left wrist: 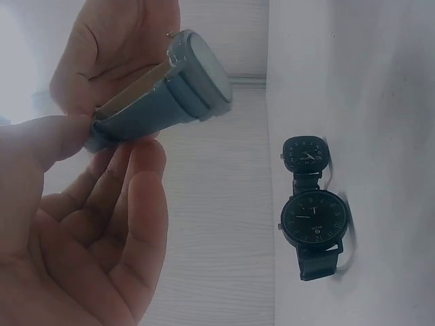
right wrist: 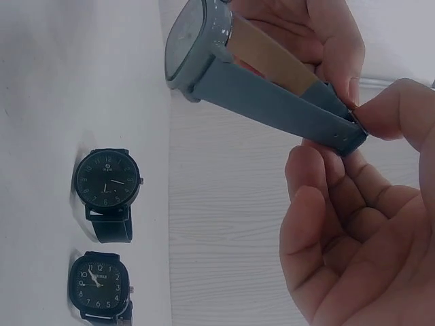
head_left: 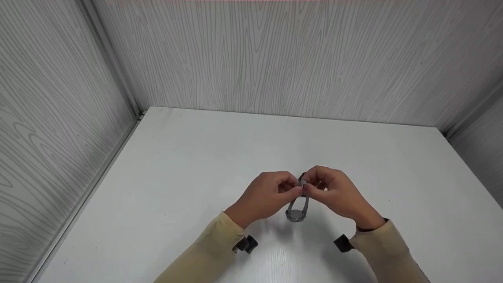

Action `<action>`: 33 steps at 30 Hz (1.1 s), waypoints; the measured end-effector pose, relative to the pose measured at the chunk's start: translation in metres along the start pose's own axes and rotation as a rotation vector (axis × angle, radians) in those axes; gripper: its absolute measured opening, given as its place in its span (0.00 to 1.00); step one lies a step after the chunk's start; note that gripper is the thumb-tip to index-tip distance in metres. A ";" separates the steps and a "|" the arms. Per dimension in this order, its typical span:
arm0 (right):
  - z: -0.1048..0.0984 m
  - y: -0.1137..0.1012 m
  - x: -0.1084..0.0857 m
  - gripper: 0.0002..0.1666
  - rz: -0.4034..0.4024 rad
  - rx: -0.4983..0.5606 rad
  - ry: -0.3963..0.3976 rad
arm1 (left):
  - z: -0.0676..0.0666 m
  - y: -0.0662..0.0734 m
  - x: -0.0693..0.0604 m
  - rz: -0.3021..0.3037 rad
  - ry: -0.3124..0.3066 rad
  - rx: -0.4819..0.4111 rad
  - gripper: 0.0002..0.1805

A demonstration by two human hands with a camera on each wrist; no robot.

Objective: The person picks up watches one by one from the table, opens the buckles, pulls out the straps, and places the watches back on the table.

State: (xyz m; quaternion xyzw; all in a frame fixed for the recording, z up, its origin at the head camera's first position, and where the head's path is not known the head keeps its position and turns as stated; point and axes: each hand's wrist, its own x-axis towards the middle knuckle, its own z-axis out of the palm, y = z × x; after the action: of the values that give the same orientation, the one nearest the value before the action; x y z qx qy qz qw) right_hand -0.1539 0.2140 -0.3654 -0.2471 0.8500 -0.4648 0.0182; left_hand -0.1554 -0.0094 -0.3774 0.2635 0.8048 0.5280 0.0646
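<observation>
Head view has the gray watch (head_left: 296,215) between the two hands over the counter (head_left: 188,157), its strap ends at the meeting fingertips and its case pointing back toward the person, so the long axis runs roughly along the line of sight, slanting slightly left. Neither hand is clearly nearer: left hand (head_left: 271,192) and right hand (head_left: 338,192) come in from opposite sides, wrists apart, thumbs and forefingers nearly touching. Left wrist view shows the left thumb pinching the far end of the strap (left wrist: 143,115) against the fingers, the other fingers loosely bent, while the case tips up and away; beyond it a round black watch (left wrist: 314,219) and a square black watch (left wrist: 306,155) lie just beside each other. Right wrist view shows the right thumb pressed on the same end, near the buckle, with fingers bent beneath; the two strap halves meet there, though whether they are fastened I cannot tell.
</observation>
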 end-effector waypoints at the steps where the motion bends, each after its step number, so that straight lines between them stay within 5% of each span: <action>1: 0.000 0.000 0.000 0.02 -0.001 -0.004 0.000 | -0.001 0.000 0.000 -0.008 -0.003 -0.007 0.07; 14: 0.004 0.001 0.000 0.03 0.003 -0.034 0.023 | -0.002 -0.001 0.001 -0.070 -0.019 -0.044 0.03; 33: 0.002 0.004 0.002 0.07 0.011 0.050 -0.029 | -0.002 -0.003 0.002 -0.039 -0.019 0.011 0.04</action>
State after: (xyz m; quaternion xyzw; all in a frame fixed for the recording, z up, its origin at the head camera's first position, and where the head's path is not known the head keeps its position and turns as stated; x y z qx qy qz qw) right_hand -0.1571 0.2134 -0.3694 -0.2485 0.8391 -0.4823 0.0394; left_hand -0.1587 -0.0111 -0.3786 0.2530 0.8119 0.5198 0.0812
